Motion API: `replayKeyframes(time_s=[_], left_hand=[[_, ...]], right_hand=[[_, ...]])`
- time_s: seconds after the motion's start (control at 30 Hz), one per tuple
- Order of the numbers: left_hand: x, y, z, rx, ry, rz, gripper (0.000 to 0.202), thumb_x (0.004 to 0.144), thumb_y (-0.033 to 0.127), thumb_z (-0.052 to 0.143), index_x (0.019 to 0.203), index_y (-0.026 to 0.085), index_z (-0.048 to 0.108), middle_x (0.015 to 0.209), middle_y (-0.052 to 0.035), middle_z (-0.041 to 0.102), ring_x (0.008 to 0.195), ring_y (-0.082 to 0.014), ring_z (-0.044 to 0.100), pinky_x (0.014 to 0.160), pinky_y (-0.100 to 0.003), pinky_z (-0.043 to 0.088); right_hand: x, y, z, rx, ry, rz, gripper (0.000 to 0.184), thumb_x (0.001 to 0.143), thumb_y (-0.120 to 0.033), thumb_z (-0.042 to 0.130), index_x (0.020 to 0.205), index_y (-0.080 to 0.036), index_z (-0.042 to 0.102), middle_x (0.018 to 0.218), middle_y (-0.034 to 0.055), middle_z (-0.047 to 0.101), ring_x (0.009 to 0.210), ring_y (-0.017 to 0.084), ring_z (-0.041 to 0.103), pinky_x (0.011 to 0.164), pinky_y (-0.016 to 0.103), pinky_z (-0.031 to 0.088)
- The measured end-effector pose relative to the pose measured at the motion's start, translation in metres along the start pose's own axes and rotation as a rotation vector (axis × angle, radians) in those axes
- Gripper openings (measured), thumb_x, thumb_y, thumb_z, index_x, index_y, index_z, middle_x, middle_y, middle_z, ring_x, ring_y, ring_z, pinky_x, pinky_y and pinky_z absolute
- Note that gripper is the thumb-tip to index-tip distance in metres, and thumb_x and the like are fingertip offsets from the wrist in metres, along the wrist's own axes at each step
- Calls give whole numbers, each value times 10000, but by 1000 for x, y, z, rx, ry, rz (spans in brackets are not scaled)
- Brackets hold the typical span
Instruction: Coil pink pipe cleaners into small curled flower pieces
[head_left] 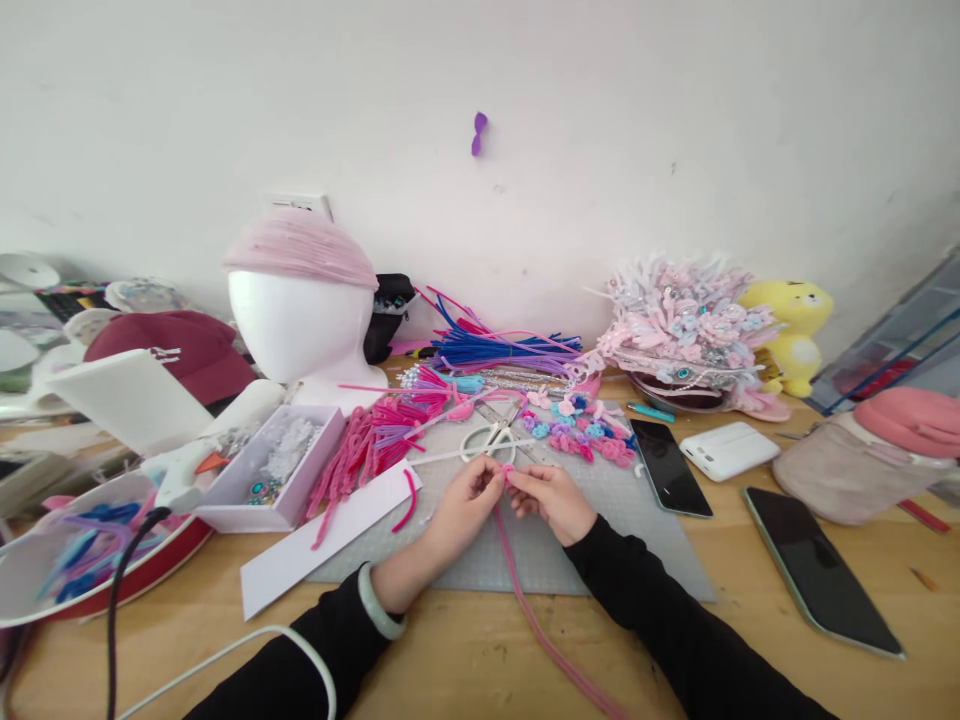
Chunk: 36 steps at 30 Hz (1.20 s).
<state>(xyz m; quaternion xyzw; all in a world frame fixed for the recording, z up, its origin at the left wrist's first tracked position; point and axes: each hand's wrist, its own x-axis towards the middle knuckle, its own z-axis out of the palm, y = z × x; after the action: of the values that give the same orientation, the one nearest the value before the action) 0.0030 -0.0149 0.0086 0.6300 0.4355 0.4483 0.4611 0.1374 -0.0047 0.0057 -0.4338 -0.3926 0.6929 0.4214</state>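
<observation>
Over the grey cutting mat, my left hand and my right hand meet, thumbs and forefingers pinched on a pink pipe cleaner. A small pink twist of it shows between the fingertips, and its long tail runs down toward the table's front edge. Just beyond the fingers lie scissors with pale handles. Small pink and blue pipe-cleaner flowers are grouped behind my right hand. A short magenta pipe-cleaner piece rests left of my left hand, partly over a white strip.
At left stand a white mannequin head, a white box of beads, a glue gun and a bowl of pipe cleaners. On the right lie two phones, a power bank and a flower-covered headpiece.
</observation>
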Motion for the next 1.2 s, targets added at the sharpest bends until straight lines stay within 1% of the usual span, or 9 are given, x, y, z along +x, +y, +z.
replayKeyframes(time_s=[0.13,0.23,0.37,0.57,0.67,0.9,0.97,1.07,1.2], left_hand=[[3,-1,-11,263,16,245,99,756,235,482,821,186,539,903,-42,484,891,-164,449,816,-307,341],[5,-1,-16,301,-62,297,100,768,237,472,816,190,546,878,-38,487,885,-159,455,809,-298,350],[5,-2,-16,260,-99,265,102,782,251,453,771,175,521,773,-17,487,759,-135,479,715,-262,392],[3,0,-15,274,-79,260,111,800,229,417,821,178,514,870,-42,524,843,-145,485,782,-281,381],[3,1,-15,276,-71,267,110,797,232,422,814,176,515,878,-45,525,872,-151,482,811,-293,370],[1,3,-11,110,-98,146,148,798,278,408,811,173,511,788,-29,532,765,-147,500,727,-277,399],[1,4,-9,52,-92,99,146,792,286,416,785,170,505,747,-18,525,726,-140,496,695,-263,399],[2,7,-7,-3,-35,28,141,772,288,444,724,166,495,686,6,499,681,-129,476,661,-244,387],[3,6,-3,-113,22,-62,156,739,297,492,670,157,483,639,25,464,635,-114,440,619,-230,361]], right_hand=[[1,-3,-2,-21,-23,33,259,502,-316,717,588,-100,603,459,-14,554,405,63,506,382,164,393],[0,-5,-3,-8,-32,43,259,479,-296,731,587,-99,602,465,-16,562,403,52,501,387,154,394],[0,-5,-2,52,-40,61,259,473,-271,740,612,-101,602,472,-21,567,409,42,503,408,142,402],[0,0,-2,22,-84,120,259,562,-340,687,590,-103,587,508,1,576,418,52,519,394,148,404],[0,1,-1,33,-94,104,248,572,-336,679,592,-108,585,513,-1,573,407,48,508,380,146,388],[-1,-2,0,77,-105,108,191,570,-280,668,570,-109,583,491,-9,553,416,47,488,395,153,357],[-1,-1,0,77,-99,73,175,567,-265,667,564,-116,575,470,-22,531,403,42,458,395,159,335],[0,2,1,16,-38,-49,169,570,-266,659,567,-132,556,452,-39,498,399,49,421,398,178,309],[-3,2,2,-239,58,-278,145,635,-286,600,598,-160,538,469,-45,470,431,76,409,441,212,330]])
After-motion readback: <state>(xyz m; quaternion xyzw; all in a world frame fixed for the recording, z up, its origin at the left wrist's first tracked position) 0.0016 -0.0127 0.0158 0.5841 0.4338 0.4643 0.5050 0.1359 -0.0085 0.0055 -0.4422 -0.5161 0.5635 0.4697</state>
